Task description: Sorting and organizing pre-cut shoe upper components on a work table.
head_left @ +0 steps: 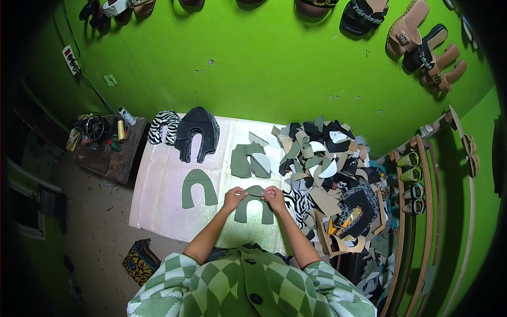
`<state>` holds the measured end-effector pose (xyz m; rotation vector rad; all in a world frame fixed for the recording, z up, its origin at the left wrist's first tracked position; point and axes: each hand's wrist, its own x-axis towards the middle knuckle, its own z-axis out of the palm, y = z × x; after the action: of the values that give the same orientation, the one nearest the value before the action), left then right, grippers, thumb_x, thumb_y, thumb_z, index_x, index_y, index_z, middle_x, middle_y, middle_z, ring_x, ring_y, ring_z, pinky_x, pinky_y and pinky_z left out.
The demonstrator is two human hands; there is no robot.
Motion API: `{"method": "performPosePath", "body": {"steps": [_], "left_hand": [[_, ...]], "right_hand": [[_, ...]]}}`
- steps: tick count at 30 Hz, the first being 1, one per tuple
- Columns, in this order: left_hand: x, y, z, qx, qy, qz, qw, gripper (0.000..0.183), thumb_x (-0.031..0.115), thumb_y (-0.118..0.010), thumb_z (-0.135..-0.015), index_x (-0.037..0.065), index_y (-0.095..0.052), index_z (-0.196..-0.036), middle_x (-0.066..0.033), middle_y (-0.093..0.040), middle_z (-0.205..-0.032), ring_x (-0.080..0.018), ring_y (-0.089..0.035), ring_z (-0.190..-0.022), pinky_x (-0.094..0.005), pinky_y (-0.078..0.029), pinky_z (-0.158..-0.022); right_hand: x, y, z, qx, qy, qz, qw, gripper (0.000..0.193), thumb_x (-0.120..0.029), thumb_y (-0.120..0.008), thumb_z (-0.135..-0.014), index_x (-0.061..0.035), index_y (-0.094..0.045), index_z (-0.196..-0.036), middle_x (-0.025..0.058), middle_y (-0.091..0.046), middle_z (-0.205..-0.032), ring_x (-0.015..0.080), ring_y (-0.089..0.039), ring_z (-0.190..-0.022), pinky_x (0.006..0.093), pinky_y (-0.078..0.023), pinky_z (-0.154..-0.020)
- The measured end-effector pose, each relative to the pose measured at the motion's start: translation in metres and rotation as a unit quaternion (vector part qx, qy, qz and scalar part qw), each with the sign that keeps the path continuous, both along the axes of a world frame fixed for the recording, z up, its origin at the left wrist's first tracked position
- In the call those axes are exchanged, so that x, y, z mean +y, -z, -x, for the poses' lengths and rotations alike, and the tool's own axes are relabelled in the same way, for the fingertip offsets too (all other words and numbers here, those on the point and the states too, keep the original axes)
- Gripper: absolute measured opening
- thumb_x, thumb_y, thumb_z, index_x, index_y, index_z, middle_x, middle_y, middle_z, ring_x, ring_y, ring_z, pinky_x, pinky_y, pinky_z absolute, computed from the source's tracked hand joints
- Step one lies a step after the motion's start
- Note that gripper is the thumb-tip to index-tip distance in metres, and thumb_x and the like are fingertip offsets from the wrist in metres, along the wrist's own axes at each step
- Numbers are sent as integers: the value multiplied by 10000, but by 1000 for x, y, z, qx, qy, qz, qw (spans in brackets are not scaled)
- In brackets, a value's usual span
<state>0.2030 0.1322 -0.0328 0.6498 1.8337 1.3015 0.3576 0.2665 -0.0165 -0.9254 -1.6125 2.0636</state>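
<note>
My left hand and my right hand pinch the two sides of an olive-green U-shaped piece at its curved end. Its two legs point toward me and lie on the pale table. The curved end looks folded or raised between my fingers; I cannot tell which. A similar green U-shaped piece lies flat to the left. Beyond my hands are green pieces with a white offcut over them.
A black U-shaped stack and a zebra-striped stack stand at the far left of the table. Mixed scraps pile up on the right, around an open box. A sewing machine sits on a side table; sandals hang on the green wall.
</note>
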Motion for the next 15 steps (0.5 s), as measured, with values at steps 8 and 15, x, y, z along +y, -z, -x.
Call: {"method": "performPosePath", "body": {"steps": [8,15], "left_hand": [[3,-6,-2,144,12,37,989,238,243,-676,-780,19,-662,-857,-82,-665,-767,-153,-618,-695,-279,-477,-658],[8,-17,4,121,4,102,987,222,286,-678,-756,83,-693,-842,-85,-677,-789,-201,-651,-738,-300,-495,-684]], "right_hand": [[6,0,-6,-135,30,-142,980,183,-95,-711,-756,16,-600,-851,27,-608,-672,64,-556,-568,186,-452,-532],[16,13,-11,-98,30,-122,987,199,-103,-718,-734,16,-638,-872,38,-630,-700,77,-559,-569,192,-453,-555]]}}
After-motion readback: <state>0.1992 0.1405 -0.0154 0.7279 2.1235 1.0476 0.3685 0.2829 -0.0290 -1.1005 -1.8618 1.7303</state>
